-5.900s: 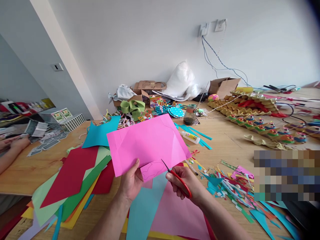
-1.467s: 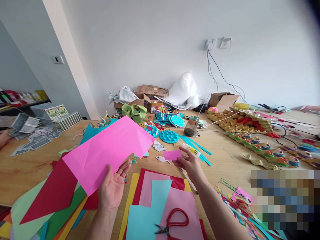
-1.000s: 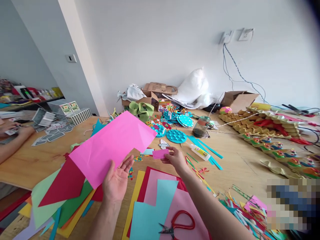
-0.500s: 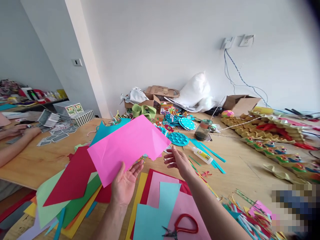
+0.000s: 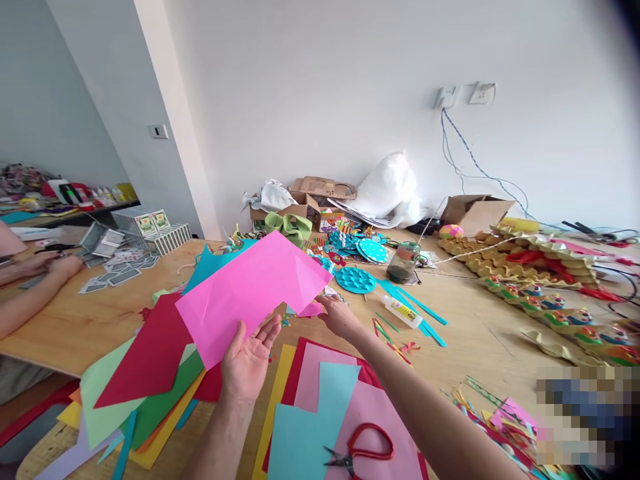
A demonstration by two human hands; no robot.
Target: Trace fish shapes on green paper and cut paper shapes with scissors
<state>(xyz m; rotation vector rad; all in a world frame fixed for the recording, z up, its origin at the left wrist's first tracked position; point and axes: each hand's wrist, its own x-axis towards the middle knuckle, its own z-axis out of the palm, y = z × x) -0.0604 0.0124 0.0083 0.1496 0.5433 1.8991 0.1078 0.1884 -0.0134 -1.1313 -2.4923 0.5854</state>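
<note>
A large pink paper sheet (image 5: 245, 287), its right part folded or cut, is held up in front of me. My left hand (image 5: 249, 363) supports its lower edge, palm up, thumb on the front of the sheet. At the sheet's right side, my right hand (image 5: 340, 317) pinches a small pink flap. Below lie light blue paper (image 5: 305, 437), pink paper (image 5: 383, 413) and red-handled scissors (image 5: 370, 443). Left of my left hand are red (image 5: 145, 353) and green sheets (image 5: 165, 400).
A glue bottle (image 5: 401, 312), blue strips (image 5: 425, 307) and a glass jar (image 5: 404, 262) stand or lie to the right. Egg trays (image 5: 545, 287) fill the far right. Another person's hands (image 5: 60, 268) are near playing cards at the left.
My right hand has moved slightly left to the pink paper and its fingers have closed on the flap. The view has shifted slightly.
</note>
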